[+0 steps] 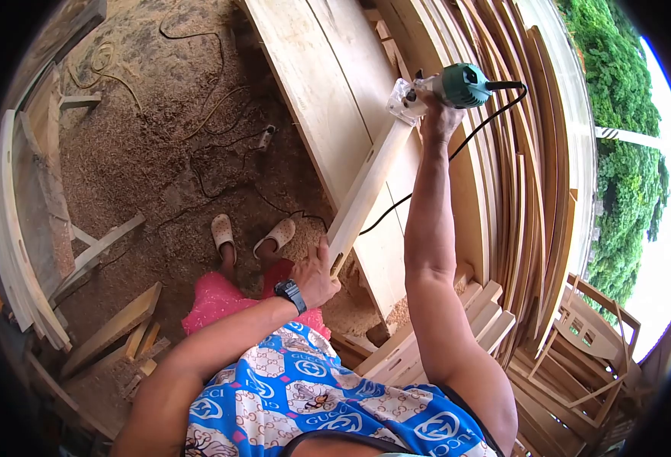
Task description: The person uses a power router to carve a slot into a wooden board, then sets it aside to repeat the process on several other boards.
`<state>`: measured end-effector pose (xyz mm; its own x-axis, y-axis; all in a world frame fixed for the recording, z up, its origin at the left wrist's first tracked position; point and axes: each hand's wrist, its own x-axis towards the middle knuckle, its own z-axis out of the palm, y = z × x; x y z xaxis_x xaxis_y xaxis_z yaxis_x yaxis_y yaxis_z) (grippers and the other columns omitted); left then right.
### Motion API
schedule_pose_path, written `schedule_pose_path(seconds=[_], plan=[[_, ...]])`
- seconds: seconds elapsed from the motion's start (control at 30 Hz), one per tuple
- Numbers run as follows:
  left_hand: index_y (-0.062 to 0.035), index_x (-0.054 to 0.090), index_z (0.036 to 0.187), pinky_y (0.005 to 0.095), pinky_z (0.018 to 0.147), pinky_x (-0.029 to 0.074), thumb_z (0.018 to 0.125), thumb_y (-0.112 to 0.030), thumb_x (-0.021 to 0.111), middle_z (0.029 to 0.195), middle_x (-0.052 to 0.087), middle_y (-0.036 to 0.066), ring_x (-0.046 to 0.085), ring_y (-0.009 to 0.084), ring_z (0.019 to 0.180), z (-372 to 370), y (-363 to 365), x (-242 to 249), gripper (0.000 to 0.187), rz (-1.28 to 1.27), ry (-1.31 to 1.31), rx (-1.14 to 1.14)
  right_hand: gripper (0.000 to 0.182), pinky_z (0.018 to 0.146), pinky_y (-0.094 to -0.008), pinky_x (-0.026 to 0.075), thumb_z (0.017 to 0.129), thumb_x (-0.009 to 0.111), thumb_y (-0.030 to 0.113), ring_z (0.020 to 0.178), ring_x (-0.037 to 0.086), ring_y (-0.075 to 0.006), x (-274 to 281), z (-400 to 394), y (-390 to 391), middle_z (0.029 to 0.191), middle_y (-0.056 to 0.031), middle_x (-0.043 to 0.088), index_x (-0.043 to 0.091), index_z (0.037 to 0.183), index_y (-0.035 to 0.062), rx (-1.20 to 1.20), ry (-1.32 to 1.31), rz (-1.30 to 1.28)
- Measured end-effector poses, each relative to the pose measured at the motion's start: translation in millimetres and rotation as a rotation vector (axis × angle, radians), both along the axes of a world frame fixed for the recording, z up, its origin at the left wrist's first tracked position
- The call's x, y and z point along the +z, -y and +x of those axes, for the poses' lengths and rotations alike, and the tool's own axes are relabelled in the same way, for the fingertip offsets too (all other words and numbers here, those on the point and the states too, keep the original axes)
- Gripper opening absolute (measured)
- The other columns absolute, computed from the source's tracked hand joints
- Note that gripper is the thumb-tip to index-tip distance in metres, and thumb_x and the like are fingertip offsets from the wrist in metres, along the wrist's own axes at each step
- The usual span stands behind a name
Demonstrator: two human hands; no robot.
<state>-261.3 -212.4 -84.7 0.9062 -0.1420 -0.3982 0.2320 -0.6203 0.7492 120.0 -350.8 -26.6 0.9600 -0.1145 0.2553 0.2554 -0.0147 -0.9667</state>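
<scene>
My right hand [440,118], at the end of my outstretched arm, is closed around a green trim router [465,85] with a clear plastic base. The router's base sits at the far end of a long squared wooden piece [373,174]. Slots show along that piece, which lies slantwise over wide pale boards [312,84]. Closer to my body, my left hand [316,276], with a watch on the wrist, grips the near end of the piece. My right fingers are partly hidden behind the router. A black cord [476,129] runs from the router's top and passes under my right forearm.
Stacked long planks [533,198] stand to the right. Several short wooden pieces [457,324] lie by my right elbow. Wood scraps [122,327] and a wooden frame [46,190] are at left. Cords and a socket [267,137] lie on the shavings-covered ground near my feet.
</scene>
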Motion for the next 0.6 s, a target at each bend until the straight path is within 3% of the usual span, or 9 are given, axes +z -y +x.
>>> schedule_pose_path(seconds=[0.3, 0.37, 0.5, 0.57, 0.6], plan=[[0.0019, 0.017, 0.154, 0.0583, 0.081, 0.056, 0.078, -0.022, 0.071, 0.117, 0.054, 0.035, 0.066, 0.0517, 0.090, 0.9, -4.4, 4.7, 0.097, -0.027, -0.022, 0.018, 0.057, 0.093, -0.0407, 0.055, 0.062, 0.076, -0.006, 0.097, 0.068, -0.0267, -2.9, 4.7, -1.3, 0.107, -0.0114, 0.069, 0.064, 0.117, 0.0002, 0.030, -0.006, -0.027], [0.0020, 0.017, 0.154, 0.0585, 0.081, 0.055, 0.078, -0.022, 0.071, 0.117, 0.054, 0.035, 0.066, 0.0519, 0.091, 0.8, -4.1, 6.2, 0.097, -0.030, -0.032, 0.012, 0.049, 0.084, -0.0355, 0.055, 0.059, 0.081, 0.001, 0.086, 0.067, -0.0210, 0.9, 4.3, -3.2, 0.094, -0.0068, 0.069, 0.069, 0.107, 0.0009, 0.020, 0.023, -0.046], [0.0015, 0.015, 0.155, 0.0585, 0.080, 0.056, 0.078, -0.022, 0.072, 0.120, 0.053, 0.034, 0.066, 0.0519, 0.091, -0.6, -4.0, 3.5, 0.099, -0.020, -0.024, 0.007, 0.049, 0.085, -0.0356, 0.055, 0.060, 0.081, 0.001, 0.086, 0.067, -0.0215, -6.6, 8.9, 1.5, 0.095, -0.0066, 0.070, 0.069, 0.107, 0.0008, 0.040, 0.043, -0.022], [0.0008, 0.014, 0.156, 0.0584, 0.080, 0.057, 0.077, -0.023, 0.073, 0.123, 0.052, 0.034, 0.066, 0.0519, 0.092, -1.9, -2.6, 0.6, 0.101, -0.013, -0.025, 0.007, 0.061, 0.094, -0.0420, 0.056, 0.062, 0.074, -0.008, 0.098, 0.068, -0.0285, -9.5, 10.6, 5.6, 0.110, -0.0132, 0.068, 0.062, 0.121, -0.0006, 0.059, 0.020, -0.067], [0.0009, 0.016, 0.155, 0.0583, 0.079, 0.057, 0.078, -0.023, 0.073, 0.122, 0.053, 0.034, 0.067, 0.0517, 0.091, -1.8, -2.4, 0.3, 0.099, -0.011, -0.020, 0.014, 0.061, 0.094, -0.0420, 0.056, 0.062, 0.074, -0.008, 0.098, 0.068, -0.0285, -7.1, 9.2, 3.4, 0.110, -0.0132, 0.068, 0.062, 0.121, -0.0006, 0.060, 0.020, -0.066]])
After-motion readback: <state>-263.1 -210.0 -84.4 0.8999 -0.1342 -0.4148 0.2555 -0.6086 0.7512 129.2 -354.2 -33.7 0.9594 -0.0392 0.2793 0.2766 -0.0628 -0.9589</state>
